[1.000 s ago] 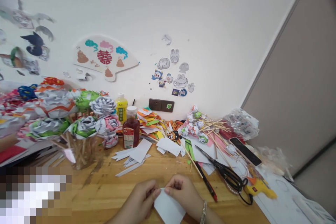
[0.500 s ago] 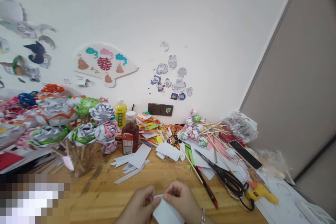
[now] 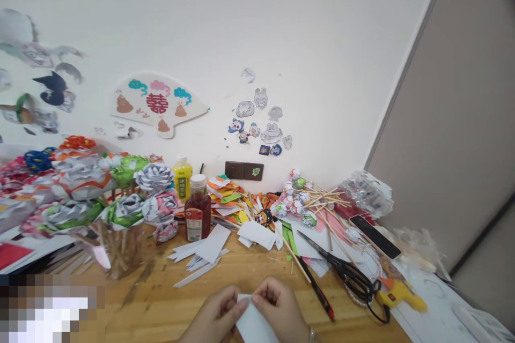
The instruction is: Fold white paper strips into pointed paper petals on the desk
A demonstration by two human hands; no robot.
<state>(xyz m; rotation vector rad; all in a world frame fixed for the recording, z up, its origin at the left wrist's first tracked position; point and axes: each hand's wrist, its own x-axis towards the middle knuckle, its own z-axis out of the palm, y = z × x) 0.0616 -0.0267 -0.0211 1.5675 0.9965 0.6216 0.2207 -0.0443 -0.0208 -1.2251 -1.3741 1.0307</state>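
Note:
A piece of white paper (image 3: 255,324) is held between my two hands at the bottom of the head view, and its lower end runs out of the picture. My left hand (image 3: 220,312) pinches its left edge with thumb and fingers. On the other side my right hand (image 3: 277,308) grips the top right edge, thumb against curled fingers. Just beyond my hands lie loose white paper strips (image 3: 201,249) and a folded stack of white paper (image 3: 257,234) on the wooden table (image 3: 161,300).
Paper flowers (image 3: 120,209) stand in a clear cup at left, near a red-brown bottle (image 3: 198,209) and a yellow bottle (image 3: 182,177). On the right lie black scissors (image 3: 350,276), a red-and-black pen (image 3: 319,292), a yellow glue gun (image 3: 402,296), a phone (image 3: 374,236) and wooden sticks (image 3: 322,198).
The paper in my hands has turned slightly and looks narrower. Both hands keep their pinch and have barely moved. The view has shifted a little.

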